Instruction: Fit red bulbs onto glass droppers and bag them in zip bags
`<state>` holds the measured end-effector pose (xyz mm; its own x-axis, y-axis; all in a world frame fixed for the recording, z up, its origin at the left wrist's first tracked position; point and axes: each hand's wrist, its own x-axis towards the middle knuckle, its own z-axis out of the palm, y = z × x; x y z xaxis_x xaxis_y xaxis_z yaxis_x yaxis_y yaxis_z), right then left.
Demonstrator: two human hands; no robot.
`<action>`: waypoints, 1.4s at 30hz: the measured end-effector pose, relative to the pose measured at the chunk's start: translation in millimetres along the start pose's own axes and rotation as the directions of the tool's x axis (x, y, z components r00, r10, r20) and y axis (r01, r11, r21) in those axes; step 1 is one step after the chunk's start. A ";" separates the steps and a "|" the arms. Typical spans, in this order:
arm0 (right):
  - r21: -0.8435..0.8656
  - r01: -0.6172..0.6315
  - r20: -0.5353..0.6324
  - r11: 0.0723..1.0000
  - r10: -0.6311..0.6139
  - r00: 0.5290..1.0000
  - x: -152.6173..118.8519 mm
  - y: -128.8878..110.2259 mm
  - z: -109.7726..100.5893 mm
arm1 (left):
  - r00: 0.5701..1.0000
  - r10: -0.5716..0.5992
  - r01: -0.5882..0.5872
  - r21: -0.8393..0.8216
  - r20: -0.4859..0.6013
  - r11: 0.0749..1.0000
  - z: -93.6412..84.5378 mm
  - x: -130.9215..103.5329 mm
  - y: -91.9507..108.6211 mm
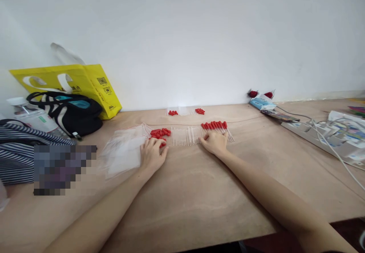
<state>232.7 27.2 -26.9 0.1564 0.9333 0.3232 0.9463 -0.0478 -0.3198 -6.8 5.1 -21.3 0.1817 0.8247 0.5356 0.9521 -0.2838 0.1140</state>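
Observation:
My left hand [153,153] rests at the right edge of a stack of clear plastic bags [124,155], its curled fingers on a pile of red caps [161,132]. What its fingertips touch is partly hidden. My right hand [215,142] lies at the near ends of a row of thin clear sticks with red tips [213,125]; whether it pinches one is too small to tell. Between the hands runs a row of thin clear sticks without red tips [185,136]. Farther back, a clear bag [186,110] lies flat between two small groups of red pieces.
At the left stand a yellow bag [105,89], a black bag [82,112], a clear bottle [37,120] and a striped cloth bag [17,150]. A blue packet [262,104], dark red flowers, a white power strip [322,137] and cables lie at the right.

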 end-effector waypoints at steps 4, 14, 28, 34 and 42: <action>-0.061 -0.017 0.065 0.998 0.021 0.998 -0.3 -2.0 -1.8 | 0.995 -0.098 0.098 0.089 -0.006 0.991 -0.9 8.2 -12.4; -0.160 -0.032 0.113 0.987 0.050 0.992 1.5 -1.9 -5.9 | 0.974 -0.227 0.225 0.071 0.027 0.972 0.6 11.7 -15.2; 0.083 0.344 0.059 0.935 -0.349 0.935 -18.3 16.5 -8.9 | 0.960 0.277 -0.250 -0.297 0.050 0.921 -9.7 -9.2 12.8; 0.218 0.569 0.084 0.793 -0.596 0.798 -36.2 32.2 -17.8 | 0.935 0.321 -0.243 -0.390 0.149 0.888 -10.0 -18.2 23.0; 0.350 0.565 0.024 0.747 -0.610 0.792 -39.8 18.5 -11.0 | 0.937 0.327 -0.246 -0.437 0.121 0.865 -4.0 -17.7 30.2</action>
<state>247.1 -14.7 -35.9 -0.4599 0.7769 0.4300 0.6961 0.6161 -0.3686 17.8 -20.1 -24.1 0.5118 0.7391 0.4379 0.6714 -0.6621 0.3329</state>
